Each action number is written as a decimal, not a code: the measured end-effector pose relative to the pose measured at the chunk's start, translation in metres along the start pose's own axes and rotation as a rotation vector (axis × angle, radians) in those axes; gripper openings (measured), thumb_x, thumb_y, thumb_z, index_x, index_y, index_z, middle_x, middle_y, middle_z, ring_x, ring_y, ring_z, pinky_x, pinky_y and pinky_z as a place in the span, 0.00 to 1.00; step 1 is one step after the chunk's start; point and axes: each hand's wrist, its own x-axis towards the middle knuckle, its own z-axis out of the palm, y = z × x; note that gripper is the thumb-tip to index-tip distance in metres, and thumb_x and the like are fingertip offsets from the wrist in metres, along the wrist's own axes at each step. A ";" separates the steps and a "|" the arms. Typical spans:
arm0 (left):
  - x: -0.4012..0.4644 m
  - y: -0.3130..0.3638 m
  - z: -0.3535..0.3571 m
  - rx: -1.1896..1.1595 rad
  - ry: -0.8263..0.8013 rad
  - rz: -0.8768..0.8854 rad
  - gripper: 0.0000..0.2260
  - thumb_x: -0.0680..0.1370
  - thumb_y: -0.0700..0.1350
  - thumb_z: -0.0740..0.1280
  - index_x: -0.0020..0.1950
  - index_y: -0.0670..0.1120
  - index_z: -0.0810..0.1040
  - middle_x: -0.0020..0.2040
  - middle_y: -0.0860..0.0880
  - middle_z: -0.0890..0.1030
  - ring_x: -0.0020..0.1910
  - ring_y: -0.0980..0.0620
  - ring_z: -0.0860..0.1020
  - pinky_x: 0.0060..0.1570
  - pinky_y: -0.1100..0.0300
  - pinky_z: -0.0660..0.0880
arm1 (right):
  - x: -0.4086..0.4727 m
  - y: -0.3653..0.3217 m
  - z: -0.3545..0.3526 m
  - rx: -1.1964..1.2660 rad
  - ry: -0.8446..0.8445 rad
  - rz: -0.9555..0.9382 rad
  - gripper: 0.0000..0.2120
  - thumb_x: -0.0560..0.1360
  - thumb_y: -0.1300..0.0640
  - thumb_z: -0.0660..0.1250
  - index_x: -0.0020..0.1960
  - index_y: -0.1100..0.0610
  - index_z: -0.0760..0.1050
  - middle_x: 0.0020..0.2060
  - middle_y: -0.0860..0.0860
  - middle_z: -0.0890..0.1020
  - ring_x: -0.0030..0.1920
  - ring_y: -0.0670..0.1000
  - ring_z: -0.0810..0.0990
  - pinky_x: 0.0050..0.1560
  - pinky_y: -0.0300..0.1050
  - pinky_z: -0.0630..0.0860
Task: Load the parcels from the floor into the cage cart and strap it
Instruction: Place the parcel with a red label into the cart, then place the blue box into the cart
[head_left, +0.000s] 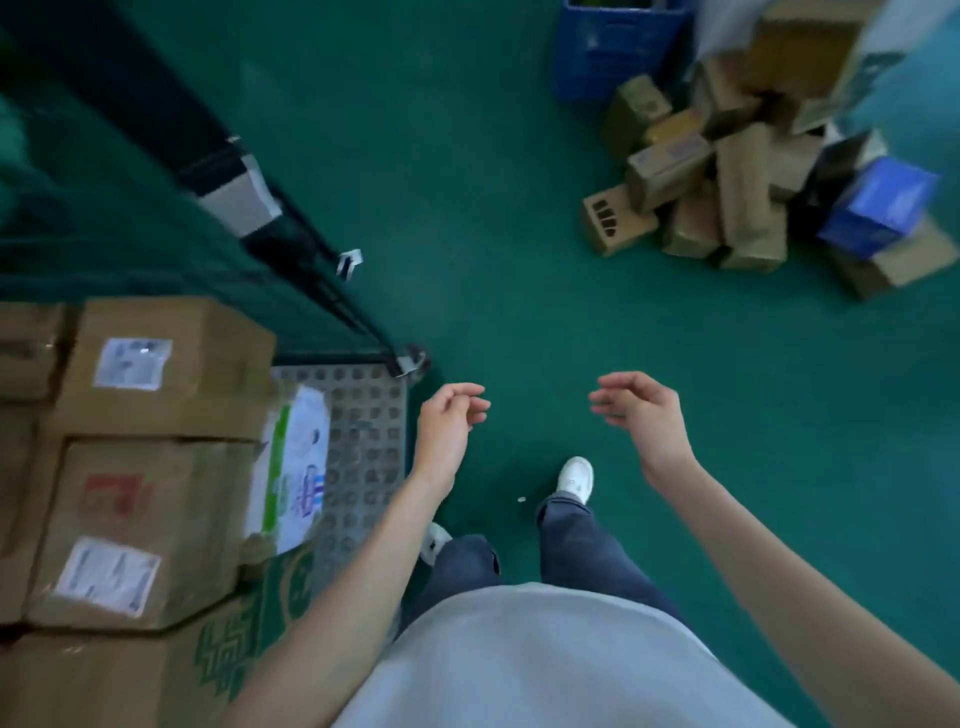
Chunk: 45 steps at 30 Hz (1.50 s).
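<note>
- My left hand (448, 422) hangs in the air with its fingers loosely curled, holding nothing, just beside the near corner of the cage cart.
- My right hand (641, 413) is also bare, fingers relaxed and slightly spread, palm turned inward, well apart from any parcel.
- The loose heap of brown cardboard parcels (727, 208) lies on the green floor (493, 234) far ahead to my right; the long boxes point every which way, several tilted or leaning on one another, with one blue carton (878, 208) perched on its right side.
- A blue plastic crate (613, 47) stands behind the heap, near the top edge.
- The black wire cage cart (317, 291) with its perforated grey metal deck (369, 415) sits to my left; its side panel runs away from me diagonally up and left.
- Taped brown cartons with white labels (161, 374) are stacked on the deck, leaving a strip of bare deck along the right edge.
- Between the cart and the heap the floor is open.
</note>
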 end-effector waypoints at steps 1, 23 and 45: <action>0.002 0.005 0.013 0.004 -0.007 0.007 0.14 0.83 0.38 0.55 0.48 0.48 0.79 0.43 0.50 0.82 0.40 0.55 0.78 0.40 0.68 0.71 | 0.006 -0.001 -0.012 0.008 0.007 0.004 0.12 0.78 0.69 0.60 0.44 0.55 0.78 0.38 0.51 0.83 0.36 0.47 0.81 0.47 0.41 0.75; 0.165 0.184 0.344 0.267 -0.291 0.052 0.12 0.81 0.36 0.56 0.52 0.44 0.79 0.44 0.49 0.81 0.41 0.54 0.78 0.39 0.69 0.73 | 0.229 -0.095 -0.252 0.226 0.373 0.097 0.11 0.78 0.68 0.60 0.46 0.56 0.78 0.40 0.52 0.84 0.39 0.50 0.81 0.57 0.48 0.77; 0.326 0.301 0.652 0.755 -0.325 -0.002 0.14 0.84 0.43 0.54 0.65 0.48 0.74 0.53 0.49 0.77 0.41 0.54 0.72 0.39 0.59 0.68 | 0.459 -0.159 -0.515 0.347 0.607 0.217 0.12 0.77 0.69 0.60 0.44 0.55 0.76 0.41 0.51 0.82 0.39 0.46 0.80 0.41 0.36 0.73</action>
